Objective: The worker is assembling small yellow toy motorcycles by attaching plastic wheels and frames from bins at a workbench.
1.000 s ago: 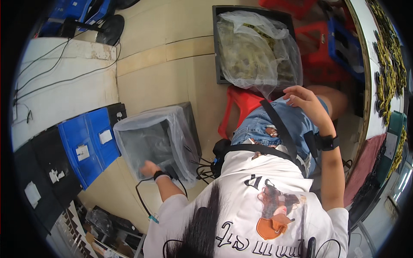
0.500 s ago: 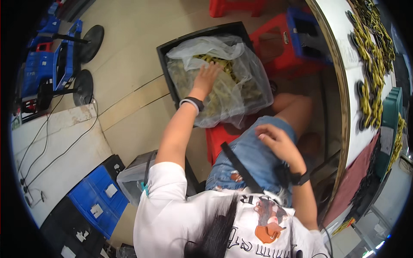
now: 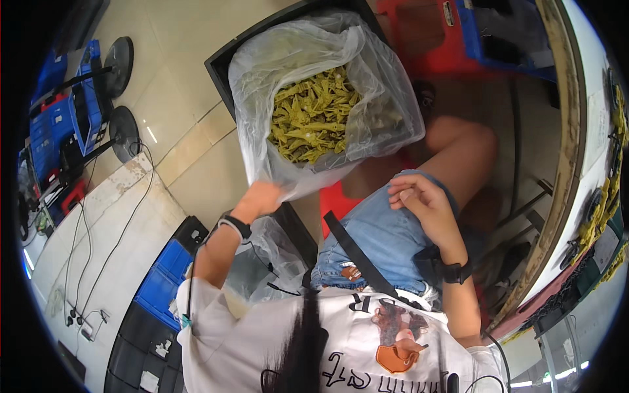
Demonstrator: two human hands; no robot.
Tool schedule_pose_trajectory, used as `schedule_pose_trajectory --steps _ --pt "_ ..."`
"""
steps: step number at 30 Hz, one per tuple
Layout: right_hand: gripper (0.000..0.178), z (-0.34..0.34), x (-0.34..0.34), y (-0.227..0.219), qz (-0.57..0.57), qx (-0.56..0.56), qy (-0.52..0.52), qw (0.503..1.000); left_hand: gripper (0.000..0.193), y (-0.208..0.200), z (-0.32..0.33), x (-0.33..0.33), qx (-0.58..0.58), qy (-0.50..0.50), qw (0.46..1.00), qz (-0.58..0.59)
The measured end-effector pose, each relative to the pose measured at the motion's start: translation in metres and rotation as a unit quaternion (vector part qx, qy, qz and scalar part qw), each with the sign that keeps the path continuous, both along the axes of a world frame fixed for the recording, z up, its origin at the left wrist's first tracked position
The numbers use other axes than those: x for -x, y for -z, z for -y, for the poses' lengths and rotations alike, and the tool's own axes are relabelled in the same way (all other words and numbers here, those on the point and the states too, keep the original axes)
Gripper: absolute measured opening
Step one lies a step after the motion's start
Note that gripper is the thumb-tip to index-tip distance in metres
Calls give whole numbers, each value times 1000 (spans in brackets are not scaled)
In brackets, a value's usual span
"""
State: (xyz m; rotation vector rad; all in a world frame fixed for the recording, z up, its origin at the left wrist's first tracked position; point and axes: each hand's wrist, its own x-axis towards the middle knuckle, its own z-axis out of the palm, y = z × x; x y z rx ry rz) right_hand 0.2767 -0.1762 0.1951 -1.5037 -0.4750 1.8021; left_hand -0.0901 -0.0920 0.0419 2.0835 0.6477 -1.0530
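A black bin stands before me, lined with a clear plastic bag. Through the bag's wide mouth many small olive-green pieces show, narrow and folded-looking; their exact kind is unclear. My left hand, a little blurred, is closed on the near left edge of the bag and draws it toward me. Over my denim-covered thigh, my right hand hovers or rests with loosely bent fingers and nothing in it. It is apart from the bin and the bag.
Under the bin shows a red stool. A wooden-edged table with olive-green strands runs along the right. Blue crates, another plastic bag and a white surface with black cables lie left.
My left hand has moved from the middle of the bag back to its near left edge and grips it. The bag's mouth is now wide, uncovering the olive-green pieces. My right hand stays over the thigh.
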Motion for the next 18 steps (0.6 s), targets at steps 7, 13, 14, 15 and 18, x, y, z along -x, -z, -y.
schedule_pose_trajectory --steps 7,13,14,15,18 --pt "25 -9 0 4 -46 5 7 999 44 109 35 151 -75 -307 929 -193" --pt "25 -11 -1 7 -53 29 15 998 41 62 -55 -44 -182 -438 845 247" --pt "26 -14 -2 7 -50 38 17 998 41 68 -58 -54 -186 -437 843 250" --pt "26 -15 -1 6 -49 33 17 998 45 74 -62 -62 -265 -387 859 204" --pt "26 -12 -2 10 -53 25 22 998 56 87 -96 -65 -395 -311 858 101"
